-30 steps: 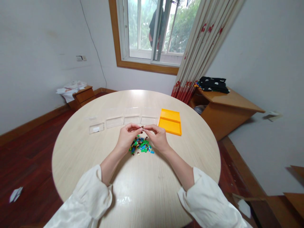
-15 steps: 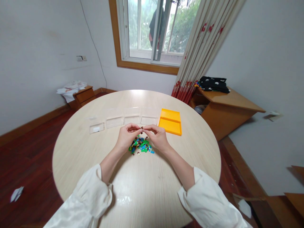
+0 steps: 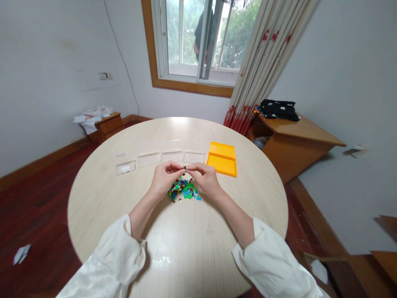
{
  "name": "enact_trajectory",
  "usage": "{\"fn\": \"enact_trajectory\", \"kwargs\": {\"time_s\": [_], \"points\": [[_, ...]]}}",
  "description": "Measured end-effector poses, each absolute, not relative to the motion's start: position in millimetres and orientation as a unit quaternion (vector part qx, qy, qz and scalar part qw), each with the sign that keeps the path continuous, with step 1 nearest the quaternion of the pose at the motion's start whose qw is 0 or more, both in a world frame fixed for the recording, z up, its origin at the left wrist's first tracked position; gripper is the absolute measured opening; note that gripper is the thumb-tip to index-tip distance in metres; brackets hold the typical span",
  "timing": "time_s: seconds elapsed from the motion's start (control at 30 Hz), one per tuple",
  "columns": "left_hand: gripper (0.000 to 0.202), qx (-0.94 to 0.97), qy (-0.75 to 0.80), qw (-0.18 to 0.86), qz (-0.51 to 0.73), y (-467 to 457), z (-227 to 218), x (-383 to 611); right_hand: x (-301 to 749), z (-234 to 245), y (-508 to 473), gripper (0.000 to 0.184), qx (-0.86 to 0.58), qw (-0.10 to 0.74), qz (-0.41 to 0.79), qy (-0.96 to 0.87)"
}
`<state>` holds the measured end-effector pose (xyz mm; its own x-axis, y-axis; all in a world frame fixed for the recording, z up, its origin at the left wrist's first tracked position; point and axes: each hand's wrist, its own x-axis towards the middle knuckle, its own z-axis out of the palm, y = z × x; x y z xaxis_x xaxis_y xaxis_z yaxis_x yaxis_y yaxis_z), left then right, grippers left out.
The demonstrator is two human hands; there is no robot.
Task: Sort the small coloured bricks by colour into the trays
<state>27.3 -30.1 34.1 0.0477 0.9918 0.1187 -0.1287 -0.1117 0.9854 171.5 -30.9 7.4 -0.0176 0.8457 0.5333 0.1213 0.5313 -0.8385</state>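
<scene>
My left hand [image 3: 165, 179] and my right hand [image 3: 205, 179] meet fingertip to fingertip above a small heap of coloured building bricks [image 3: 184, 191] on the round wooden table [image 3: 180, 231]. Both hands are closed in a pinch on one small dark brown piece [image 3: 185, 168] held between them. The heap lies just under and between my hands, with green, blue and brown bits showing.
A yellow tray [image 3: 222, 159] lies right of my hands. Several clear plastic boxes [image 3: 150, 159] stand in a row behind the heap. A wooden desk [image 3: 291, 138] with dark clothing stands at the right, a low cabinet [image 3: 107, 123] at the left wall.
</scene>
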Motion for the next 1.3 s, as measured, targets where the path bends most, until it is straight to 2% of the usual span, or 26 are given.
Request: {"fn": "enact_trajectory", "kwargs": {"time_s": [0.43,0.8,1.0,1.3], "points": [[0.025,0.527,0.416,0.497,0.55,-28.1,32.2,24.7,167.2,15.1,-34.8,0.007,-0.38,0.614,0.367,-0.587],[0.028,0.531,0.412,0.511,0.536,-26.5,29.0,24.3,168.3,12.2,-29.0,0.029,-0.384,0.602,0.437,-0.548],[0.026,0.536,0.415,0.502,0.537,-26.2,27.7,24.3,168.5,12.7,-29.2,0.017,-0.381,0.579,0.446,-0.567],[0.024,0.522,0.41,0.518,0.539,-25.7,26.3,25.4,166.1,10.0,-26.8,0.018,-0.382,0.578,0.465,-0.551]]}}
